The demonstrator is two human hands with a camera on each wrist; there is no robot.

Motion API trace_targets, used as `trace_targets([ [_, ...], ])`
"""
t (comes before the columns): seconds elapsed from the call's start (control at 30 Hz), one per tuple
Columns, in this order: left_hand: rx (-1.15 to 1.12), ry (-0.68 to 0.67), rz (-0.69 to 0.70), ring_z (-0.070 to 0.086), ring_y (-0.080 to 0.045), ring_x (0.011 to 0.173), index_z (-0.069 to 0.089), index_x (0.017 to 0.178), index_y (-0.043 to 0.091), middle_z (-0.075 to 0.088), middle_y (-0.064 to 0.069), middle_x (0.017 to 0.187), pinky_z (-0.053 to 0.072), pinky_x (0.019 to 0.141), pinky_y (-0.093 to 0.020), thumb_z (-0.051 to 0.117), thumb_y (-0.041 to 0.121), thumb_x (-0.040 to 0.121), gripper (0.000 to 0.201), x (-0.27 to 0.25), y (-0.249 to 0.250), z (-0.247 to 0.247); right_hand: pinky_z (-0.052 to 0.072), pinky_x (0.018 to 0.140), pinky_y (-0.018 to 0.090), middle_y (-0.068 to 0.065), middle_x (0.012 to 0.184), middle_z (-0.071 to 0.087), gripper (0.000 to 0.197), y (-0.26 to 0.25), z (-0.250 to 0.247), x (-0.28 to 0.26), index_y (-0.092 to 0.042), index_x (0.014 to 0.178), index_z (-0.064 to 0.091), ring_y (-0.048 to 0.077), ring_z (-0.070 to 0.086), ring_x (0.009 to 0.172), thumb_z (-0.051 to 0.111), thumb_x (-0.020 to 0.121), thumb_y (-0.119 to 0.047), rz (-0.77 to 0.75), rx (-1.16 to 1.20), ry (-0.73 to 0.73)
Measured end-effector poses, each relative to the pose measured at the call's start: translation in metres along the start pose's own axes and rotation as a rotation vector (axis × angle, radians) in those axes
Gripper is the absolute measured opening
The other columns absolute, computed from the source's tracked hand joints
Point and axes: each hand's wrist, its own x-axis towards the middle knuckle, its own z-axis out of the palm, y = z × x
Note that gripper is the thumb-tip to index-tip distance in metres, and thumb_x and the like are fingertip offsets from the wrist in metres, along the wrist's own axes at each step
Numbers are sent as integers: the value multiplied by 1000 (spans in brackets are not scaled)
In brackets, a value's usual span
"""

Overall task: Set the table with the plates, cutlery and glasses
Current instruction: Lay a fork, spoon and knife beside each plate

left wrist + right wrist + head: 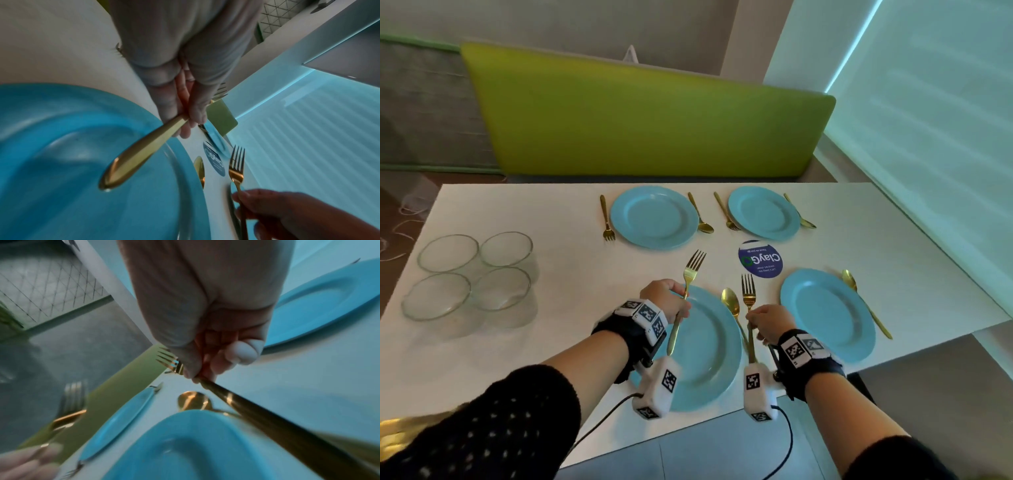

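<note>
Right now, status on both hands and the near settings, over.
Left hand grips a gold fork above the near plate. Right hand grips a second fork. Four glasses unplaced, far left. Nothing blocking.

Legible text: one item, a round blue sticker [760, 258] on the white table [517, 212].
The sticker lies between the plates and reads "ClayGO" in large white letters with a green final letter, upside down from the head view. Smaller white lines above and below it are too small to read. The left wrist view shows the same sticker [213, 160], lettering blurred. Square black-and-white coded markers on the wrist bands [647, 313] carry no readable text.
</note>
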Motion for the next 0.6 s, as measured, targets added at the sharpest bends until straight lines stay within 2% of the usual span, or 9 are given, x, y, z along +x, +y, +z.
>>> trace_targets([
  [0.1, 45, 34, -14, 69, -32, 75, 59, 71, 17, 65, -12, 72, 57, 82, -49, 69, -3, 72, 23, 13, -6, 9, 40, 56, 18, 4, 87, 58, 32, 25, -18, 27, -27, 60, 49, 17, 53, 70, 55, 90, -17, 16, -126, 8],
  [0.17, 62, 61, -25, 71, -32, 82, 59, 71, 19, 66, -10, 75, 58, 83, -47, 69, -1, 73, 22, 17, -8, 13, 44, 65, 21, 4, 91, 56, 31, 35, -23, 38, -25, 62, 50, 20, 54, 84, 52, 92, -18, 33, -207, 12],
  [0.23, 66, 87, -29, 71, -32, 83, 58, 71, 19, 66, -9, 74, 57, 84, -46, 69, -1, 75, 23, 20, -9, 16, 51, 84, 27, 8, 99, 59, 24, 41, -25, 46, -13, 81, 63, 25, 60, 100, 44, 95, -17, 23, -314, 32],
  [0.3, 64, 108, -37, 70, -32, 81, 58, 70, 18, 65, -8, 71, 57, 85, -46, 69, -2, 75, 23, 23, -9, 19, 50, 95, 32, 9, 116, 64, 31, 44, -24, 52, -6, 110, 66, 25, 60, 112, 41, 97, -19, -16, -442, 52],
  [0.33, 59, 119, -40, 69, -31, 78, 57, 70, 17, 64, -8, 70, 57, 85, -46, 68, -2, 76, 23, 23, -9, 20, 50, 95, 31, 8, 120, 63, 32, 45, -25, 54, -8, 115, 65, 24, 60, 113, 41, 97, -20, -25, -480, 47],
  [0.4, 48, 142, -45, 66, -28, 74, 57, 70, 15, 63, -7, 70, 57, 84, -45, 67, -3, 78, 22, 25, -10, 22, 49, 94, 28, 6, 121, 63, 31, 46, -23, 60, -11, 116, 65, 23, 59, 113, 45, 96, -23, -38, -551, 45],
  [0.6, 31, 166, -46, 62, -24, 64, 57, 71, 13, 61, -8, 70, 57, 83, -44, 66, -4, 80, 22, 30, -12, 24, 53, 83, 31, 11, 108, 69, 23, 47, -19, 71, -9, 105, 70, 27, 64, 102, 56, 88, -18, 29, -464, 98],
])
